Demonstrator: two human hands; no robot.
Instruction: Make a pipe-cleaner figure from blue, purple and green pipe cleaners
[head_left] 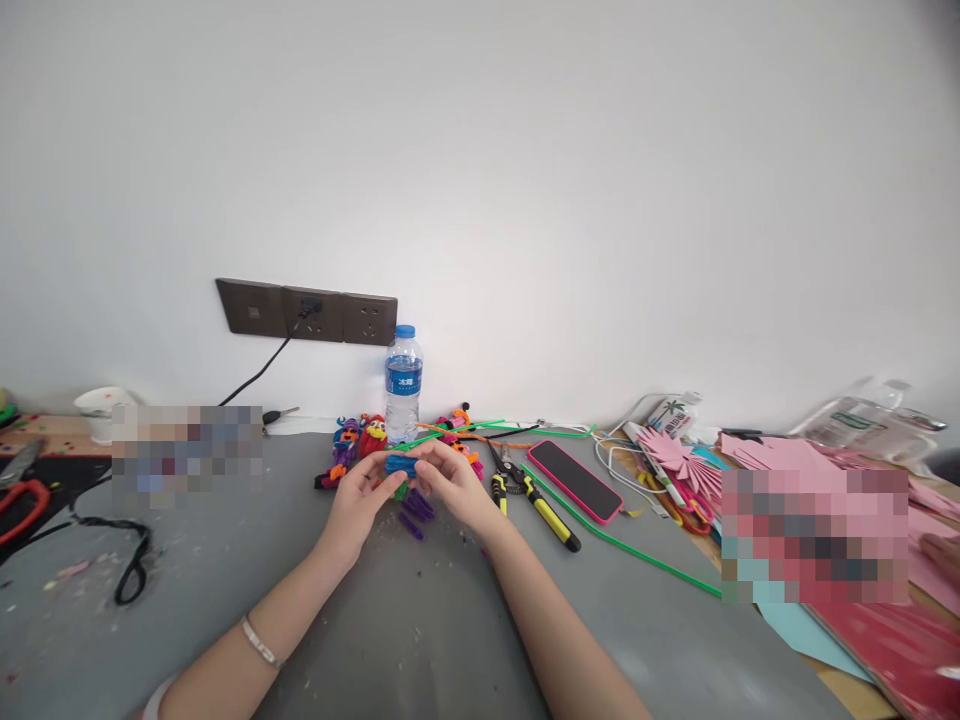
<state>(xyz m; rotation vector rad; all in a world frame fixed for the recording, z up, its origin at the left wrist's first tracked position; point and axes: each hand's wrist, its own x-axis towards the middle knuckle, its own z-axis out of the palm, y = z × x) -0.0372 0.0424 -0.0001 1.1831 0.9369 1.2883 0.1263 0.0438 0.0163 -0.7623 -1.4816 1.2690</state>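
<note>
My left hand (364,497) and my right hand (457,487) meet over the middle of the grey mat. Between their fingertips is a small blue fuzzy bundle (400,464), which looks like bent pipe cleaner. Both hands are closed on it, thumbs toward me. Just below hang or lie purple fuzzy pieces (417,508) and a bit of green; whether they join the blue bundle I cannot tell. Behind my hands sit colourful fuzzy figures, among them a red one with a yellow face (373,434) and a purple one (346,440).
A water bottle (404,385) stands by the wall. Right of my hands lie yellow-handled pliers (551,515), a phone (576,481) and a long green pipe cleaner (637,552). Pink paper (787,457) and another person's hand (943,558) are far right. Red-handled scissors (26,510) and a black cable (139,555) lie left.
</note>
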